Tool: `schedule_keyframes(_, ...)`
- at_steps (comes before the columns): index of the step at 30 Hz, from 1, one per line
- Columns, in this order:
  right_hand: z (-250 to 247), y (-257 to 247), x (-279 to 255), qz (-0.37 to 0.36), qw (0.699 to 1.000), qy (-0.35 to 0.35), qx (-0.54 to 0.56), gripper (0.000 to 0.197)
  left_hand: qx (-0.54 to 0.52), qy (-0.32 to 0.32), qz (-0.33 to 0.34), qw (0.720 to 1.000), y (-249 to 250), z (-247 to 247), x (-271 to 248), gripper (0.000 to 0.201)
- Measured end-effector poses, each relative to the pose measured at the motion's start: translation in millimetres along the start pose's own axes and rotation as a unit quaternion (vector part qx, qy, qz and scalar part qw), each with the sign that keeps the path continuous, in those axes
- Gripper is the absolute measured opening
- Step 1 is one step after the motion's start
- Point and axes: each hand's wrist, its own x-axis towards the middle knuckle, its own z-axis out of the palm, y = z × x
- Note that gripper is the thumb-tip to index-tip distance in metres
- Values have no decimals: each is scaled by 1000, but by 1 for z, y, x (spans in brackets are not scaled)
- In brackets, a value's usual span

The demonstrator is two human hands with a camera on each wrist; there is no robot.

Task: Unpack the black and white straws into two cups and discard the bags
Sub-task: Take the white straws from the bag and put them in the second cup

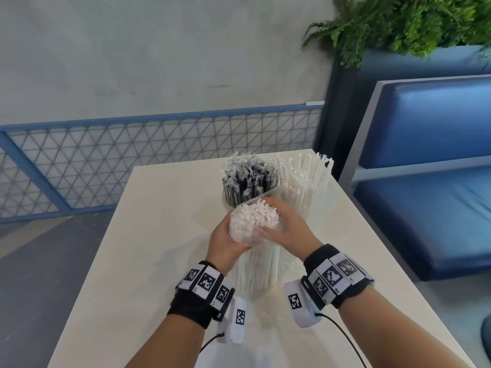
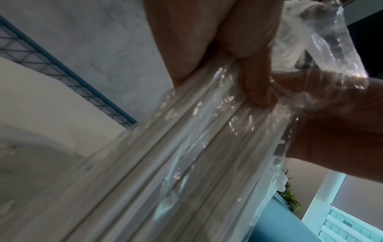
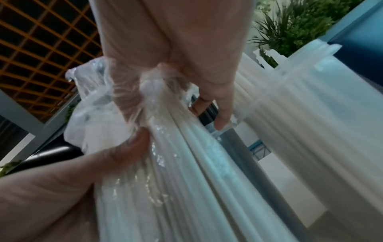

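A bundle of white straws (image 1: 256, 266) stands upright on the white table (image 1: 148, 261), wrapped in a clear plastic bag (image 1: 248, 236) that is open at the top. My left hand (image 1: 225, 241) grips the bag's upper part from the left, and my right hand (image 1: 288, 229) grips it from the right. Close up, my left hand (image 2: 254, 91) pinches the crinkled bag (image 2: 207, 131). My right hand (image 3: 165, 78) bunches the bag (image 3: 99, 114) over the straws (image 3: 186, 180). Behind stand a clear cup of wrapped black straws (image 1: 247, 181) and a cup of white straws (image 1: 305, 181).
A blue padded bench (image 1: 425, 181) runs along the table's right side, close to its edge. A blue mesh railing (image 1: 132, 160) lies beyond the far edge, with a green plant (image 1: 398, 22) at the top right. Grey floor lies to the left.
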Motion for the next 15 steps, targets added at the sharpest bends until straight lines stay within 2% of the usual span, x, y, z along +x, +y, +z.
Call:
schedule_keyframes(4, 4, 1, 2, 3, 999, 7, 45, 44, -5, -8, 3, 1000, -1, 0, 0, 71)
schedule_keyframes(8, 8, 4, -1, 72, 983, 4, 169, 38, -2, -21, 11, 1000, -3, -1, -2, 63)
schedule_keyframes(12, 3, -2, 0, 40, 995, -30, 91, 35, 1, -12, -4, 1000, -8, -7, -1, 67)
schedule_keyframes(15, 3, -3, -1, 27, 996, -12, 83, 41, -4, -21, -8, 1000, -9, -7, 0, 63)
